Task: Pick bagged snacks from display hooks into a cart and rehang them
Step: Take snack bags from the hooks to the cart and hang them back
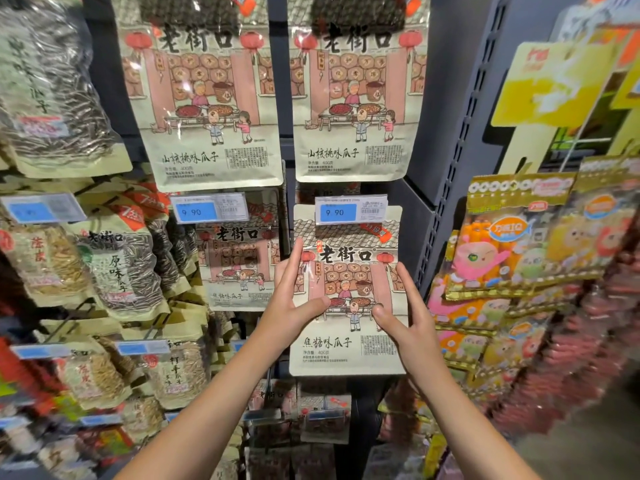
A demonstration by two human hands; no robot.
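The bag (346, 292) is held upright between both hands, its top just under a price tag (350, 210). It is pinched at its edges by the left hand (294, 299) and right hand (403, 313), thumbs on front, fingers extended. Identical bags (239, 251) hang left of the left hand.

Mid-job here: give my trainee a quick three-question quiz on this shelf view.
1. True or false: both hands hold the caramel sunflower seed bag.
2. What price shows on the blue price tag above that bag? A) 9.90 B) 19.90 C) 5.50
3. Fill in: the left hand has its thumb on the bag's ____ face.

Key: 1 true, the right hand grips the opposite edge; 2 A; 3 front.
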